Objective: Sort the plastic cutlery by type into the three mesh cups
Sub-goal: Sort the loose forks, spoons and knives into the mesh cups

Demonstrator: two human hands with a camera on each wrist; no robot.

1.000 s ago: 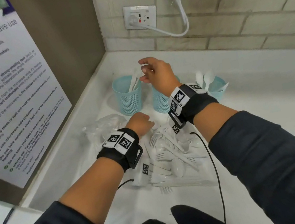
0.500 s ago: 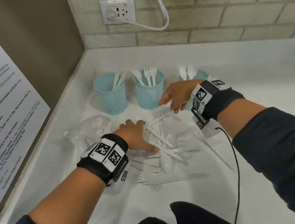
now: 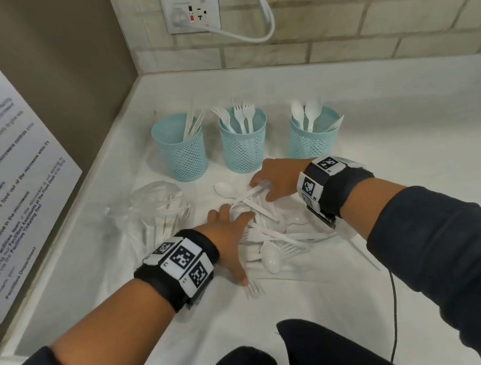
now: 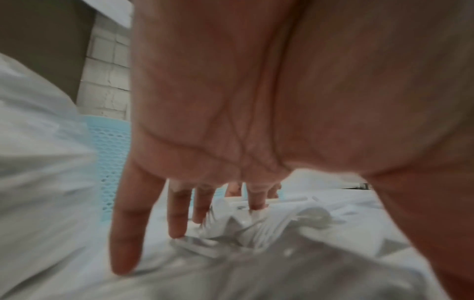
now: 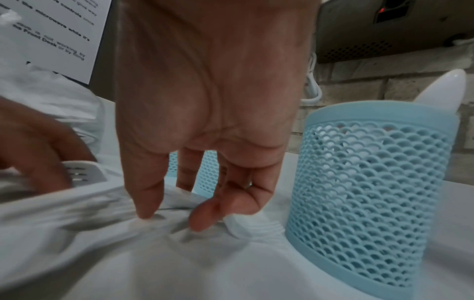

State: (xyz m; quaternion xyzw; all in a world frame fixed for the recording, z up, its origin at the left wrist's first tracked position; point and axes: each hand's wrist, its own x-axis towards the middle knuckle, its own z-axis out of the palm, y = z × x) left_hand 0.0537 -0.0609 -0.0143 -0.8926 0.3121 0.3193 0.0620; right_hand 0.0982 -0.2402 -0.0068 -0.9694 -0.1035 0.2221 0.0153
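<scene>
i saw three pale blue mesh cups [image 3: 245,146], white cutlery [image 3: 269,235], black wristbands [image 3: 180,267] with black-and-white square codes, and dark sleeves [image 3: 455,241].

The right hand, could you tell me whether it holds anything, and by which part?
The right hand touches a white knife on the pile; whether it grips it cannot be told.

Cutlery pile [image 3: 274,234] partly under both hands, blurred in wrist views

Dark sleeves [image 3: 456,247], black wristbands [image 3: 180,265] with square-patterned white tags
</scene>
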